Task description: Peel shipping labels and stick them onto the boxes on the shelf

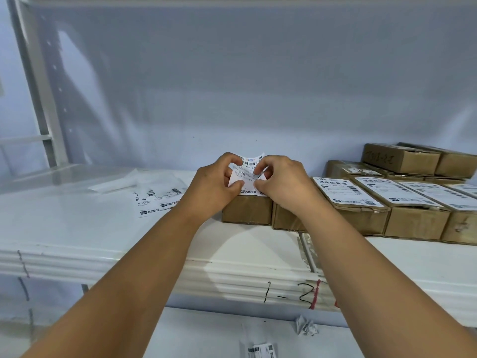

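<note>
My left hand (214,187) and my right hand (281,184) are both pinching one shipping label (251,161) just above a brown box (246,209) that is sitting on the white shelf (77,228). Farther right, the labelled boxes (361,200) are lying in a row.

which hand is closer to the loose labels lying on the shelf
Left. The left hand sits just beside the loose labels, pinching the held label above a box; the right hand pinches the same label, farther from them.
</note>
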{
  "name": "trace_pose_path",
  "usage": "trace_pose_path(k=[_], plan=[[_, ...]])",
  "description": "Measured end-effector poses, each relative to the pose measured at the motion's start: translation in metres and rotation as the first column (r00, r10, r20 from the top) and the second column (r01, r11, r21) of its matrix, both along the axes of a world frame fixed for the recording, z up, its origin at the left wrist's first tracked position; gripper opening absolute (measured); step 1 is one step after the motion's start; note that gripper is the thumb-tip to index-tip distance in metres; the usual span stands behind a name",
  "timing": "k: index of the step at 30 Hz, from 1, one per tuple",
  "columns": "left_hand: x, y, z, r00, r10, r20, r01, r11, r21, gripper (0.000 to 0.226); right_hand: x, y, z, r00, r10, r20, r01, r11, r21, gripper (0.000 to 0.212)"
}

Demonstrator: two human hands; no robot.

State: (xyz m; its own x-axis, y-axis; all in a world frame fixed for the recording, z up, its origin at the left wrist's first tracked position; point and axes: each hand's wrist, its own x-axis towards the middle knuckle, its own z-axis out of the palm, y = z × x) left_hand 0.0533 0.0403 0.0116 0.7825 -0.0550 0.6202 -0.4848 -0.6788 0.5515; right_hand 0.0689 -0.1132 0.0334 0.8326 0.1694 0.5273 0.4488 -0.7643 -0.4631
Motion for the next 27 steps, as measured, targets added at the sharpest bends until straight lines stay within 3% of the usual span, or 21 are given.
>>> trace_pose_path(k=[4, 11, 27], plan=[[0.0009, 0.0037, 0.0006, 0.996, 0.08, -0.038, -0.079, 0.996, 0.037, 0.033, -0.0016, -0.0007, -0.0003, 1.0, -0.001, 0.004, 0.001, 1.0, -0.022, 0.013], [0.0056, 0.0037, -0.0022, 0.99, 0.118, -0.081, -0.114, 0.992, 0.056, 0.009, 0.0022, -0.001, -0.0027, 0.999, -0.048, -0.01, 0.047, 0.998, -0.047, 0.013], [0.0022, 0.002, -0.0013, 0.984, 0.101, -0.149, -0.096, 0.995, 0.039, 0.028, 0.0037, 0.0024, -0.0039, 0.983, -0.174, -0.052, 0.166, 0.978, -0.127, 0.023]])
